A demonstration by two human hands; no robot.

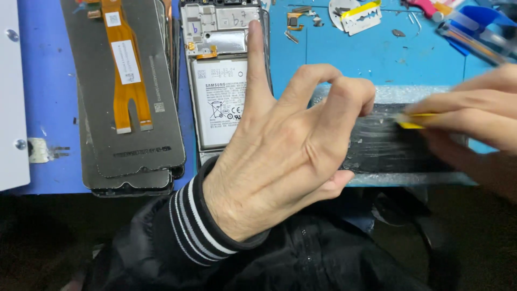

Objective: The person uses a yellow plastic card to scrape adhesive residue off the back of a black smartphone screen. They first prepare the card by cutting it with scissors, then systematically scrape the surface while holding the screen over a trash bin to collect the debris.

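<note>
The dark phone screen panel (pixel 388 145) is pinned flat on the blue work mat (pixel 377 59) by the left hand (pixel 274 161), its bent fingertips pressed on the panel's left end and the index finger stretched out over the opened phone (pixel 223 81). The right hand (pixel 474 113), blurred, is closed in a pinch on a small yellow scraper blade (pixel 412 121), whose edge is laid on the panel's smeared, streaky surface.

For this scraping, the blade is best kept at a low angle and drawn in even strokes, with the panel held down firmly so it cannot slide or flex; whether any residue is lifting cannot be told through the blur.

No true container is seen. The opened phone's frame holds a white battery (pixel 221 102), with an orange flex just above it. To the left, a stack of display panels (pixel 129 108) lies face down, the top one carrying an orange ribbon cable (pixel 126 75). A razor blade (pixel 361 13) lies at the mat's far edge.
</note>
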